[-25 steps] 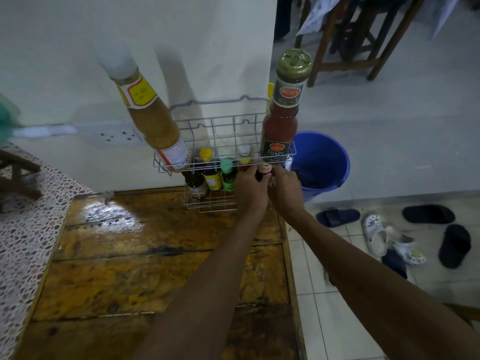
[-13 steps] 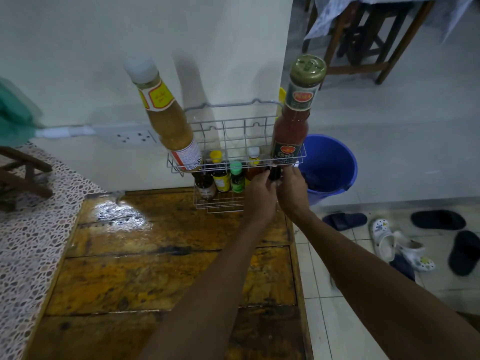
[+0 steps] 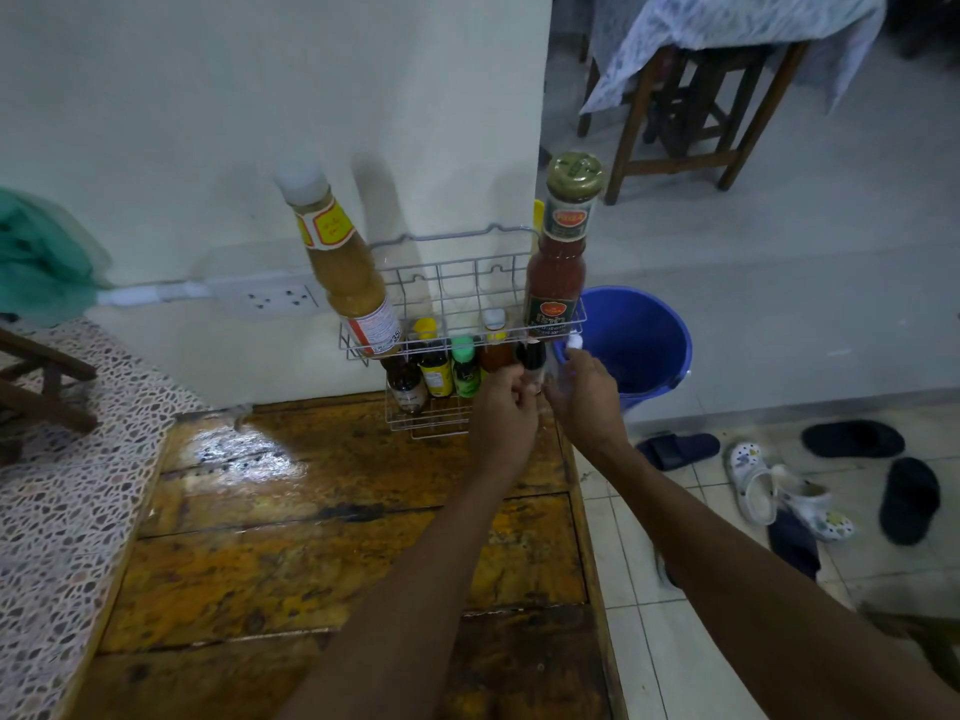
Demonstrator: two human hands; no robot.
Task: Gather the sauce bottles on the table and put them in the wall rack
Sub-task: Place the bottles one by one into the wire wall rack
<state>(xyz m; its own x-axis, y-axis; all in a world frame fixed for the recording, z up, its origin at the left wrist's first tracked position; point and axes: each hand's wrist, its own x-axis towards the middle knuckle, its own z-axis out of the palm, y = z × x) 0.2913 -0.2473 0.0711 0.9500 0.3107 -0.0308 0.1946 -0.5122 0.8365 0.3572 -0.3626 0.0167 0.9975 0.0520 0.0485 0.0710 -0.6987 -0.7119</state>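
Right now I have both hands up at the lower tier of the wire wall rack (image 3: 457,283), which hangs on the white wall above the far edge of the wooden desk (image 3: 322,537). My left hand (image 3: 501,413) is curled, its fingers closed toward a small dark bottle (image 3: 531,358) at the right end of the lower tier; I cannot tell whether they actually grip it. My right hand (image 3: 587,402) sits just beside it, fingers loosely bent around something small and clear with a white cap (image 3: 574,343); the hold itself is blurred and I cannot tell how firm it is.

On the upper tier a tall yellow sauce bottle (image 3: 345,272) leans left at the left end, and a red sauce bottle with a green cap (image 3: 558,262) stands upright at the right end. Below, a row of small bottles stands side by side: a dark one (image 3: 408,387), a yellow-capped one (image 3: 434,363), a green one (image 3: 465,368) and a reddish one (image 3: 496,350).

A blue bucket (image 3: 644,340) stands on the floor just right of the rack, and sandals (image 3: 779,485) lie scattered on the tiles nearby.
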